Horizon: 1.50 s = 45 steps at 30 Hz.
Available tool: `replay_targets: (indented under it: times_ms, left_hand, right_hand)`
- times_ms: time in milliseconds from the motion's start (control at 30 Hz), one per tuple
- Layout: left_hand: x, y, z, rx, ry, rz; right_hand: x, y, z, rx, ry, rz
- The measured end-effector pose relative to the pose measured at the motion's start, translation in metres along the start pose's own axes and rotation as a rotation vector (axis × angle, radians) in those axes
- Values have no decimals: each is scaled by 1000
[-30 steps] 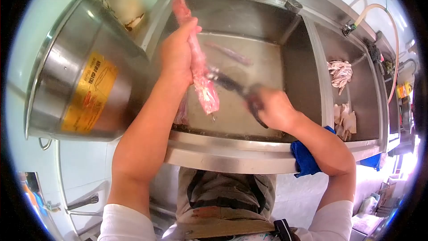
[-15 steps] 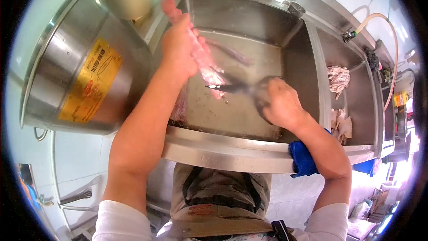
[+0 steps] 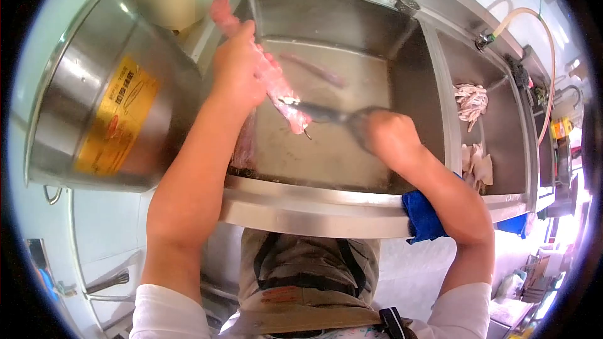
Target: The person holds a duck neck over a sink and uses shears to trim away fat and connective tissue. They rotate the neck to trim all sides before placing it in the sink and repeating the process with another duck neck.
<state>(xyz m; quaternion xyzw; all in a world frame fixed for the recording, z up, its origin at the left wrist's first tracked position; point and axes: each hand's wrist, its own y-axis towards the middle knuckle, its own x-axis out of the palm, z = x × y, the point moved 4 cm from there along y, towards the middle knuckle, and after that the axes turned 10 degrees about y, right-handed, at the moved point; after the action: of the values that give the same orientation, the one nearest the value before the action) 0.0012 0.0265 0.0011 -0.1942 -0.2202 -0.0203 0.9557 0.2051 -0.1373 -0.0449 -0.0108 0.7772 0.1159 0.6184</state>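
Observation:
My left hand (image 3: 239, 66) is wrapped round a long pink piece of meat (image 3: 271, 81), held slanting over the large sink basin (image 3: 352, 163). Its upper end sticks out above my fist, and a thin dark strand hangs from its lower end. My right hand (image 3: 391, 135) is closed on dark scissors (image 3: 317, 113), blurred by motion, whose tip overlaps the meat near a pale patch. Behind them, another long thin piece of meat (image 3: 314, 69) lies in the basin. More reddish meat (image 3: 245, 144) is by the left wall, partly hidden by my left forearm.
A large steel pot (image 3: 169, 100) with a yellow label stands left of the sink. The right basin holds a heap of pale strips (image 3: 471, 103) and pale flat pieces (image 3: 477, 166). A blue cloth (image 3: 427, 216) hangs over the front edge. A hose (image 3: 546, 44) arches behind.
The scissors tip has moved up along the meat, away from its lower end. My left hand and the meat appear slightly further left, as does the whole view.

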Motion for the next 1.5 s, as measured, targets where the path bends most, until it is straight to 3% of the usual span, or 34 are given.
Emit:
replay_targets:
  times_ms: [133,233,267,367,467,667,800,933,1033,1200,1500]
  left_hand:
    - [-5,14,2,-69,-66,-171]
    - [-6,20,0,-68,-41,-266]
    - [-4,19,0,-63,-18,-285]
    - [7,11,6,41,178,-310]
    - [11,2,10,295,391,-226]
    - [7,-13,25,425,422,-48]
    - [6,-8,20,214,270,-163]
    - [7,-11,17,165,209,-284]
    - [9,-13,18,134,147,-344]
    - [19,-23,13,120,64,-462]
    - [28,-31,-1,4,91,-447]
  right_hand:
    - [14,-2,11,-65,440,-100]
    - [3,2,0,63,783,-189]
    - [0,3,-1,288,875,-385]
    - [-4,5,1,230,749,-347]
    - [4,3,4,240,815,-356]
    - [7,1,-6,166,808,-270]
    - [-2,3,-20,120,782,-166]
    - [-13,3,-6,34,532,38]
    - [-18,4,7,107,572,81]
    - [-12,6,-10,-7,500,51]
    - [-20,8,-32,-97,186,211]
